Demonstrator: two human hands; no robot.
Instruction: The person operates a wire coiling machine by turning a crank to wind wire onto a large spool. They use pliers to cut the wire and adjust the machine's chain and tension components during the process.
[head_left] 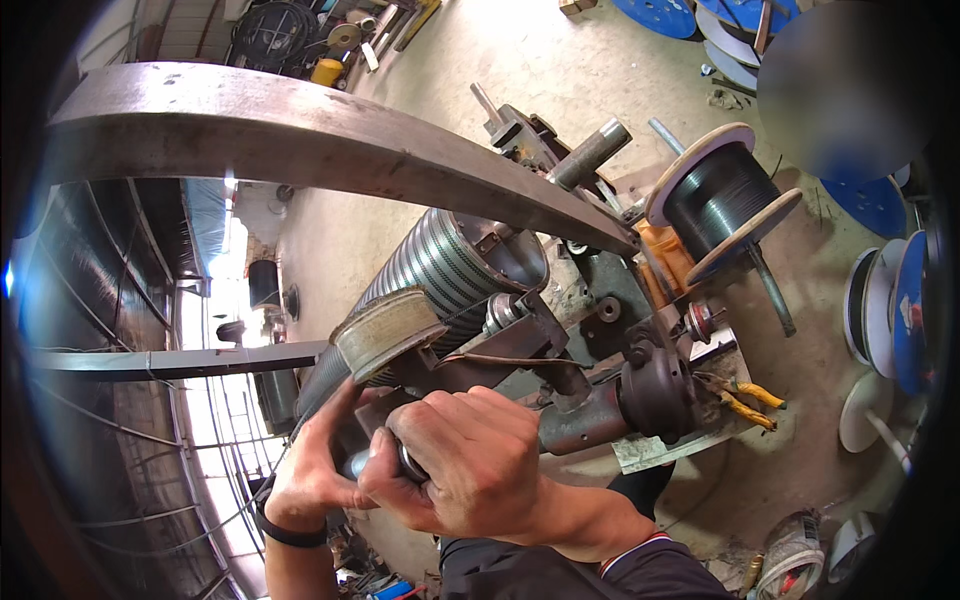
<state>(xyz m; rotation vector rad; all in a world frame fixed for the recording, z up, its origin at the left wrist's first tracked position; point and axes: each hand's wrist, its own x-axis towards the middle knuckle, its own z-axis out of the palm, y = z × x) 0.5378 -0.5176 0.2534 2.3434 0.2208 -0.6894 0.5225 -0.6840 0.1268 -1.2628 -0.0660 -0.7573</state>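
We saw little free room: a curved grey steel beam (300,135) arched just above the machine, and the ribbed grey metal drum (430,270) crowded close behind the hands. Our right hand (470,465) had its fingers curled tight round a small shiny metal ring (408,462) at the near end of the rusty brown steel shaft (590,415). Our left hand (315,465) pinched the same end, thumb raised.
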